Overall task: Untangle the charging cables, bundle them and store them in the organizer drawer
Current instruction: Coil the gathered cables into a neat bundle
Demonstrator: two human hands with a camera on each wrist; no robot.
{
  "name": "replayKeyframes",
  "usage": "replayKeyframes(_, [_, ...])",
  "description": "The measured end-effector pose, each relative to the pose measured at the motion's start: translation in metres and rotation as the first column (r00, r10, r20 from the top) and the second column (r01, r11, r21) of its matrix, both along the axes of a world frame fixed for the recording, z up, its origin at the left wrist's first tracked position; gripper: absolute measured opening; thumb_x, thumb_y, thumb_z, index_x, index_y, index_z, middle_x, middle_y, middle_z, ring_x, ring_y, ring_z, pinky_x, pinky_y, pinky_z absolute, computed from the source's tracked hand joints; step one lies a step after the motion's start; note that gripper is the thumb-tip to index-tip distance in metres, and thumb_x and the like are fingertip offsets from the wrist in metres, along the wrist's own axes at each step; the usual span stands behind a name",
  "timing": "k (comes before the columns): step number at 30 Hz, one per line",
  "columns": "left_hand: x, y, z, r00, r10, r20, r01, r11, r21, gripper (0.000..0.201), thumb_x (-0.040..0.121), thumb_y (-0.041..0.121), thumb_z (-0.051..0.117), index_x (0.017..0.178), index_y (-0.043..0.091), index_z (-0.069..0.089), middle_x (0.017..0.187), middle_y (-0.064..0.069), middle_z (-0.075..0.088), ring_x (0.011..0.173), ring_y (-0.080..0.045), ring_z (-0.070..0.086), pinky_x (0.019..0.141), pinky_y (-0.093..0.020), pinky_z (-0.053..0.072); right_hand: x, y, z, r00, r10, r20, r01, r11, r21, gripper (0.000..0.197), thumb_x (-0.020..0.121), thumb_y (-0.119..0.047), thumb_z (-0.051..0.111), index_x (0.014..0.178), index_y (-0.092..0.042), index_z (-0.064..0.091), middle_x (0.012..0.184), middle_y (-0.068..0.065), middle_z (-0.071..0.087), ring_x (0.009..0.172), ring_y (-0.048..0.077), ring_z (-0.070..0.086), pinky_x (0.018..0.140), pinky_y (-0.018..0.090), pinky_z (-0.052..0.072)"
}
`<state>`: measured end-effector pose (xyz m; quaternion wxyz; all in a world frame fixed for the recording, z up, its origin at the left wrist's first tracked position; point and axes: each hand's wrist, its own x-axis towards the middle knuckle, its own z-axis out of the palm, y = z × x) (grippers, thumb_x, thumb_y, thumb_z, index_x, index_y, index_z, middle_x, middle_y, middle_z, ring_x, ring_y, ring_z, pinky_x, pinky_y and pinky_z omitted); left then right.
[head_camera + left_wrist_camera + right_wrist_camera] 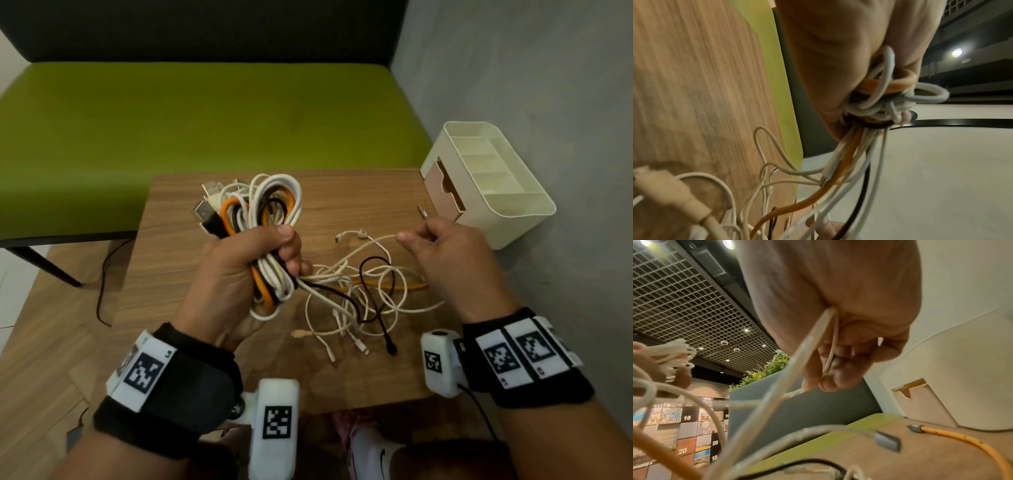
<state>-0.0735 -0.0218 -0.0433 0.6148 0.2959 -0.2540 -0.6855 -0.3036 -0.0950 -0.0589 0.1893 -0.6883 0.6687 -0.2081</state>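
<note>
My left hand point(253, 263) grips a looped bundle of cables point(260, 209), white, orange and black, held upright above the small wooden table point(342, 192); the left wrist view shows the same bundle of cables point(885, 97) squeezed in the fist with loose ends trailing down. To the right, my right hand point(442, 246) pinches a thin white cable point(373, 240) that runs back into the loose tangle point(363, 301) on the table. The right wrist view shows that white cable point(830, 356) between fingers and thumb. The cream organizer point(527, 205) stands at the table's right corner, its pinkish drawer point(445, 192) partly pulled out.
A green bench point(205, 116) with a dark back runs behind the table. A grey wall point(548, 85) is close on the right. An orange cable end point(953, 436) lies near the organizer. A thin black cord point(102, 287) trails on the wooden floor at the left.
</note>
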Motion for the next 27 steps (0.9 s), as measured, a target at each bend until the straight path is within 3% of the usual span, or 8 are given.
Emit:
replayKeyframes(3, [-0.001, -0.002, -0.003, 0.997, 0.070, 0.015, -0.071, 0.996, 0.051, 0.021, 0.077, 0.008, 0.054, 0.056, 0.012, 0.054, 0.057, -0.002, 0.043, 0.048, -0.012, 0.046, 0.056, -0.026, 0.045, 0.007, 0.010, 0.011, 0.993, 0.104, -0.063, -0.108, 0.991, -0.078, 0.042, 0.086, -0.050, 0.064, 0.118, -0.024, 0.057, 0.110, -0.007, 0.048, 0.107, 0.017, 0.051, 0.093, 0.052, 0.048])
replayKeyframes(6, [-0.006, -0.005, -0.005, 0.990, 0.141, 0.021, -0.142, 0.988, 0.069, 0.015, 0.076, 0.007, 0.057, 0.062, 0.009, 0.053, 0.059, -0.004, 0.044, 0.051, -0.014, 0.047, 0.059, -0.027, 0.045, 0.022, 0.032, 0.041, 0.968, 0.199, 0.151, -0.174, 0.971, -0.166, 0.028, 0.088, -0.045, 0.064, 0.110, -0.030, 0.058, 0.095, -0.009, 0.054, 0.084, 0.008, 0.055, 0.077, 0.032, 0.050])
replayKeyframes(9, [-0.009, -0.008, -0.006, 0.981, 0.194, -0.029, -0.192, 0.979, 0.069, 0.012, 0.077, 0.006, 0.058, 0.067, 0.009, 0.052, 0.060, -0.003, 0.046, 0.054, -0.013, 0.050, 0.062, -0.026, 0.047, 0.048, 0.057, 0.054, 0.868, 0.164, 0.468, -0.346, 0.876, 0.336, 0.033, 0.085, -0.059, 0.056, 0.108, -0.036, 0.057, 0.077, -0.001, 0.072, 0.060, 0.009, 0.066, 0.054, 0.025, 0.051])
replayKeyframes(11, [-0.012, -0.007, -0.009, 0.981, 0.173, -0.084, -0.168, 0.984, 0.064, 0.012, 0.078, 0.007, 0.061, 0.067, 0.009, 0.055, 0.062, -0.001, 0.050, 0.057, -0.012, 0.055, 0.067, -0.025, 0.049, 0.058, 0.063, 0.044, 0.787, 0.053, 0.615, -0.411, 0.788, 0.458, 0.033, 0.090, -0.052, 0.054, 0.114, -0.029, 0.055, 0.080, 0.007, 0.075, 0.066, 0.018, 0.072, 0.058, 0.031, 0.057])
replayKeyframes(13, [-0.015, -0.003, -0.009, 0.983, 0.124, -0.132, -0.118, 0.992, 0.052, 0.014, 0.079, 0.010, 0.060, 0.065, 0.010, 0.059, 0.063, 0.000, 0.053, 0.060, -0.010, 0.059, 0.071, -0.023, 0.050, 0.061, 0.059, 0.036, 0.693, -0.089, 0.715, -0.347, 0.828, 0.440, 0.031, 0.094, -0.040, 0.056, 0.116, -0.018, 0.054, 0.089, 0.013, 0.075, 0.080, 0.027, 0.075, 0.073, 0.039, 0.062])
replayKeyframes(17, [-0.026, 0.000, -0.007, 0.980, -0.007, -0.197, 0.012, 1.000, 0.024, 0.009, 0.074, 0.013, 0.069, 0.068, 0.008, 0.065, 0.066, -0.004, 0.060, 0.070, -0.014, 0.063, 0.077, -0.024, 0.054, 0.056, 0.054, 0.031, 0.467, -0.206, 0.860, -0.248, 0.903, 0.350, 0.020, 0.094, -0.016, 0.062, 0.108, -0.008, 0.052, 0.101, 0.018, 0.074, 0.095, 0.031, 0.073, 0.081, 0.042, 0.061])
replayKeyframes(22, [-0.036, 0.003, -0.008, 0.956, -0.072, -0.283, 0.078, 0.997, 0.011, 0.012, 0.068, 0.012, 0.075, 0.072, 0.005, 0.067, 0.070, -0.007, 0.063, 0.074, -0.016, 0.066, 0.080, -0.028, 0.055, 0.050, 0.053, 0.031, 0.318, -0.187, 0.930, -0.255, 0.928, 0.273, 0.026, 0.091, -0.001, 0.062, 0.110, -0.012, 0.047, 0.085, 0.015, 0.076, 0.085, 0.024, 0.074, 0.083, 0.039, 0.058])
replayKeyframes(27, [-0.050, 0.001, -0.003, 0.974, 0.050, -0.219, -0.016, 0.988, 0.152, 0.010, 0.074, 0.010, 0.062, 0.068, 0.003, 0.065, 0.066, -0.008, 0.061, 0.067, -0.015, 0.065, 0.068, -0.024, 0.056, 0.047, 0.051, 0.030, 0.325, -0.153, 0.933, -0.191, 0.956, 0.223, 0.038, 0.089, 0.008, 0.062, 0.117, -0.013, 0.046, 0.098, 0.019, 0.074, 0.089, 0.028, 0.074, 0.090, 0.044, 0.057])
